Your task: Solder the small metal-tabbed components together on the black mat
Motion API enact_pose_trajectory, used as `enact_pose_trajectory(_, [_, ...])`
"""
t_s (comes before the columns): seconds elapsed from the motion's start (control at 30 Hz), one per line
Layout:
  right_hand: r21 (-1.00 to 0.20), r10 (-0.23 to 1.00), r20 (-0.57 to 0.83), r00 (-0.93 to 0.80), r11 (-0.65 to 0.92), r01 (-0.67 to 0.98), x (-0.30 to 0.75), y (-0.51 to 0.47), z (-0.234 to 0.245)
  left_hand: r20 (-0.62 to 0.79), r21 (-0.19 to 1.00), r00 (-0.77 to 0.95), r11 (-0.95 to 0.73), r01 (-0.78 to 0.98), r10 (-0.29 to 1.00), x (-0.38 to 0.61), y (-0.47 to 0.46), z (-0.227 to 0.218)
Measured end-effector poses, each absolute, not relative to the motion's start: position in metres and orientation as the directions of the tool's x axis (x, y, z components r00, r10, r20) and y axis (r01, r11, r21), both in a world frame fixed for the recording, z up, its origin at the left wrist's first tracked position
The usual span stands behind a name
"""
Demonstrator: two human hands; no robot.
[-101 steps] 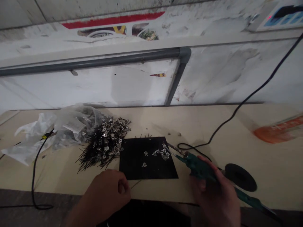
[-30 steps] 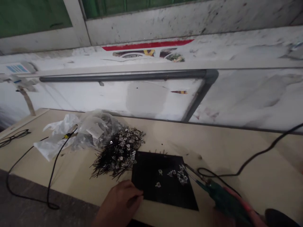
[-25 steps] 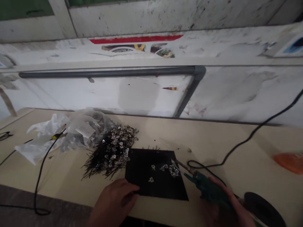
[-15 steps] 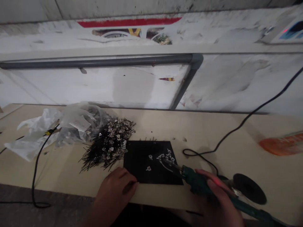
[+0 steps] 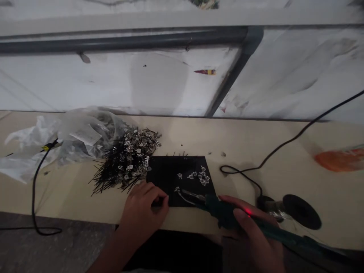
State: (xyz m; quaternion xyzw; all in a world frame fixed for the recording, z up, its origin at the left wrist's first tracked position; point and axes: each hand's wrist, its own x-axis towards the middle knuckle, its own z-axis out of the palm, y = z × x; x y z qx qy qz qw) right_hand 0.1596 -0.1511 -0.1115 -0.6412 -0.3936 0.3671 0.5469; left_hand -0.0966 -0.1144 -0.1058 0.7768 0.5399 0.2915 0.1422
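Note:
My right hand (image 5: 256,223) grips a green soldering iron (image 5: 218,206) with a small red light on it. A curved solder feed tube runs under its tip. The tip is close to a small metal terminal (image 5: 177,190) on a black mat (image 5: 167,170). My left hand (image 5: 148,204) rests at the mat's near left corner, thumb and forefinger pinched together. What they hold, if anything, is hidden. More small metal terminals (image 5: 203,176) lie in a loose cluster on the mat's right part.
A heap of black wires with metal ends (image 5: 127,159) lies left of the mat, against a clear plastic bag (image 5: 88,132). A solder spool (image 5: 301,212) stands at the right, near a black cable (image 5: 284,146) and an orange object (image 5: 338,160). Another black cable (image 5: 34,189) hangs over the front edge.
My right hand has moved the soldering iron left, from the cluster to the single terminal nearer my left hand. The camera view has tipped downward.

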Motion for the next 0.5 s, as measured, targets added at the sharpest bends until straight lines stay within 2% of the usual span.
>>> enact_pose_trajectory(0.23, [-0.947, 0.958, 0.009, 0.288, -0.084, 0.310, 0.176, -0.152, -0.121, 0.304, 0.508, 0.256, -0.384, 0.771, 0.918, -0.094, -0.112, -0.111])
enact_pose_trajectory(0.5, [-0.937, 0.962, 0.038, 0.269, -0.059, 0.344, 0.178, -0.151, -0.122, 0.317, 0.497, 0.271, -0.402, 0.769, 0.909, -0.091, -0.109, -0.110])
